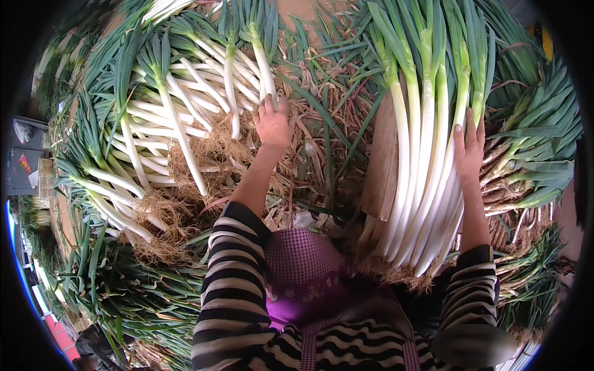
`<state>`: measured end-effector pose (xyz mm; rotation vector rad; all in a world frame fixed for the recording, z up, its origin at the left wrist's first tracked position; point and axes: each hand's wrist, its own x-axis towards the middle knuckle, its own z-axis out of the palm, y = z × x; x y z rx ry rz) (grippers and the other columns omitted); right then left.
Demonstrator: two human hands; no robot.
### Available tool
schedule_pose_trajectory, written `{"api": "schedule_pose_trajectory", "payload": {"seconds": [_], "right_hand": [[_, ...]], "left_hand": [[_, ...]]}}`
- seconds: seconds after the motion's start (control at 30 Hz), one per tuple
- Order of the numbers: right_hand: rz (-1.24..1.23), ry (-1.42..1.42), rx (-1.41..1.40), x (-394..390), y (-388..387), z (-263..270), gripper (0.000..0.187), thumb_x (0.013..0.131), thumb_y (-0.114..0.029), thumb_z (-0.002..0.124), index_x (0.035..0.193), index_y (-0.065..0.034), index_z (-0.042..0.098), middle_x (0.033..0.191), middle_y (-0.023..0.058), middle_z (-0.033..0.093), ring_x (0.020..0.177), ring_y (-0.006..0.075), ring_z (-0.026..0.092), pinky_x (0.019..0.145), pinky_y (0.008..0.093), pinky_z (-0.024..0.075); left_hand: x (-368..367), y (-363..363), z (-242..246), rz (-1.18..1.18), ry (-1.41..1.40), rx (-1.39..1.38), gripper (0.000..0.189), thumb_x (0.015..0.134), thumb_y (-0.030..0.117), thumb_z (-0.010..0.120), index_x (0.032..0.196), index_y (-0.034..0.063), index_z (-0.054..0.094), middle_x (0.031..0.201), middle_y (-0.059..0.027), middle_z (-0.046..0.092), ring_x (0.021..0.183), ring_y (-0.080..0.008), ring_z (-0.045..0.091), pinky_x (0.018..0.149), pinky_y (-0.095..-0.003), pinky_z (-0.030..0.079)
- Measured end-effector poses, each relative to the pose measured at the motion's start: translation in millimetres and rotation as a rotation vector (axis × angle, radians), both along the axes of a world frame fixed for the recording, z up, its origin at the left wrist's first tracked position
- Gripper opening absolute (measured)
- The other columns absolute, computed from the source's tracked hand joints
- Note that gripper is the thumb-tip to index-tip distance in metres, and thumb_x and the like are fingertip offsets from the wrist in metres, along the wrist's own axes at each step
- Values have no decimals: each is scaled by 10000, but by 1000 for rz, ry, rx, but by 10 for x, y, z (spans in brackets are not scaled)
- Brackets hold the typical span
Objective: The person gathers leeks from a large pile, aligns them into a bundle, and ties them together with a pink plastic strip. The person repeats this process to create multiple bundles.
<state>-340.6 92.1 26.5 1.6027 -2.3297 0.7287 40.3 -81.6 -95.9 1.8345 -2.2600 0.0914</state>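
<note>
My left hand [274,121] is at the lower end of the white stem of a leek [264,65], at the right edge of a heap of leeks [160,116] with brown roots. Its fingers reach onto the stem; whether they grip it is unclear. To the right, several cleaned white-stemmed leeks [422,153] lie side by side over a wooden board [383,162], leaves pointing away and roots toward me. My right hand [469,143] rests along the right side of this row, fingers extended and touching the outer stems.
Peeled husks and leaf scraps [320,153] cover the ground between my hands. More leeks with soiled stems [506,167] lie at the right. A pile of green leaves [148,287] spreads at lower left. A dark-clothed person [95,348] is partly visible at the bottom left.
</note>
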Motion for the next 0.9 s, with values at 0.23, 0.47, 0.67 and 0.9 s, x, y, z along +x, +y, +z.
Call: {"api": "schedule_pose_trajectory", "payload": {"seconds": [0.23,0.47,0.67,0.9], "right_hand": [[24,20,-6,0,2,7,592,930,-491,434,1387,-114,431,1433,259,321,1304,397,352,1054,430,314],[-39,13,6,-21,20,-15,533,941,-437,446,1380,-134,444,1414,235,358,1289,378,370,1066,415,300],[-61,-41,6,-49,-8,-11,588,900,-537,447,1390,-213,429,1444,219,315,1303,391,346,1053,490,302],[268,-60,-306,1193,176,679,444,901,-220,539,1301,-34,488,1364,201,431,1226,386,425,1029,457,332]], "left_hand": [[4,-477,-92,413,182,555,776,839,177,622,1480,172,184,1349,-130,436,1215,-325,455,943,-431,473],[234,-351,-220,319,890,513,650,841,110,632,1418,149,335,1143,-109,584,996,-244,580,847,-389,480],[690,123,419,137,2203,1082,352,928,185,531,1236,19,491,979,-142,625,767,-229,630,614,-346,560],[638,1403,999,386,2058,1127,428,960,316,461,1204,-34,484,973,-209,651,772,-282,668,647,-380,590]]}}
